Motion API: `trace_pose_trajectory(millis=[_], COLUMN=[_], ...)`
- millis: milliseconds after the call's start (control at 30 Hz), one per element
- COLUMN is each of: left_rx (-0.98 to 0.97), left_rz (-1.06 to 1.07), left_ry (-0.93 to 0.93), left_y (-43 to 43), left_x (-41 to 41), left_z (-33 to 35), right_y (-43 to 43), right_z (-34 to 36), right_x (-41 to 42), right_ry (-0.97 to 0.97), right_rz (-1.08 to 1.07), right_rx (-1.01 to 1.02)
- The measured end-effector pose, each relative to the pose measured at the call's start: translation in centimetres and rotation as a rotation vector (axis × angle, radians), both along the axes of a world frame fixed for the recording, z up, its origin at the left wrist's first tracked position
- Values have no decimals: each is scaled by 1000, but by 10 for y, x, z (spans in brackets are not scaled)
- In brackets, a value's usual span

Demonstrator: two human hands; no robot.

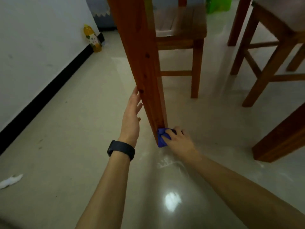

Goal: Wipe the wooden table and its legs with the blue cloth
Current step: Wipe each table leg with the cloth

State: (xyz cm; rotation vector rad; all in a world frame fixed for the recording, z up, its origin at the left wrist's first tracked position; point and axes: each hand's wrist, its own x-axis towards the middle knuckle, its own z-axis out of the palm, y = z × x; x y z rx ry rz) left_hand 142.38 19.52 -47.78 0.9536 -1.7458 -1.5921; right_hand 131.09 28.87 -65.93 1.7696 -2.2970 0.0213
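A reddish wooden table leg [142, 63] runs from the top of the view down to the tiled floor. At its foot my right hand [179, 141] grips the bunched blue cloth [162, 137] and holds it against the lower end of the leg. My left hand [132, 119] is beside the leg on its left, fingers straight, fingertips close to or touching the wood; a black band sits on that wrist. A second table leg [280, 138] stands at the right edge. The table top is out of view.
Two wooden chairs stand behind the leg, one in the middle [181, 38] and one at the right [272, 47]. A yellow bottle [92, 38] leans by the white wall. A white scrap [9, 180] lies on the floor at left. A green bag [217, 4] shows at the top.
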Motion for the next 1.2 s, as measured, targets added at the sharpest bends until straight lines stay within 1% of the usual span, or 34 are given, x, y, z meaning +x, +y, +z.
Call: trace_pose_trajectory(millis=[33, 67, 133, 200, 267, 300, 400, 433, 500, 533, 567, 600, 633, 733, 800, 833, 933, 1000, 1033, 1100, 1133, 1200], left_rx=[3, -6, -30, -22, 5, 7, 0, 3, 14, 18, 19, 18, 17, 37, 37, 39, 42, 42, 41, 48, 62, 119], left_rz=[11, 25, 57, 97, 135, 149, 168, 170, 188, 189, 197, 209, 220, 268, 296, 306, 297, 266, 252, 227, 210, 181], left_ry=[-8, -18, -27, -23, -10, -15, -26, -19, -9, 0, 6, 9, 16, 46, 53, 51, 42, 42, 45, 33, 8, -108], left_y=[0, 0, 0, -1, -3, -2, 8, 11, 14, 16, 16, 17, 17, 15, 15, 16, 19, 19, 19, 17, 17, 16], left_x=[-2, -3, -7, -10, -12, -13, -15, -17, -19, -22, -24, -25, -27, -32, -36, -37, -37, -34, -32, -28, -25, -17], left_z=[-1, -1, -5, -10, -14, -15, -15, -15, -15, -14, -15, -17, -19, -27, -30, -30, -29, -28, -28, -32, -37, -55], right_y=[2, 4, -1, -19, -35, -39, -25, -17, -4, 2, 5, 7, 7, -10, -27, -34, -35, -26, -22, -8, 2, 25], right_z=[1, 5, 23, 45, 49, 38, -24, -40, -60, -64, -65, -67, -68, -61, -51, -48, -60, -70, -73, -74, -72, -62], right_x=[2, 3, 8, 12, 10, 7, 4, 6, 14, 15, 16, 16, 15, 15, 13, 10, 1, -7, -11, -21, -27, -45], right_ry=[-44, -65, -65, -59, -66, -46, 28, 1, -136, -180, -224, -240, -221, -88, -23, 12, 181, 237, 245, 171, 81, -127], right_rz=[-18, 0, 20, -32, -68, -53, 25, 8, -95, -166, -205, -200, -164, 13, 101, 146, 261, 285, 269, 242, 174, -42], right_rx=[-24, -91, -336, -517, -571, -536, -282, -156, 92, 175, 206, 184, 108, -131, -173, -112, 194, 332, 360, 286, 254, 259])
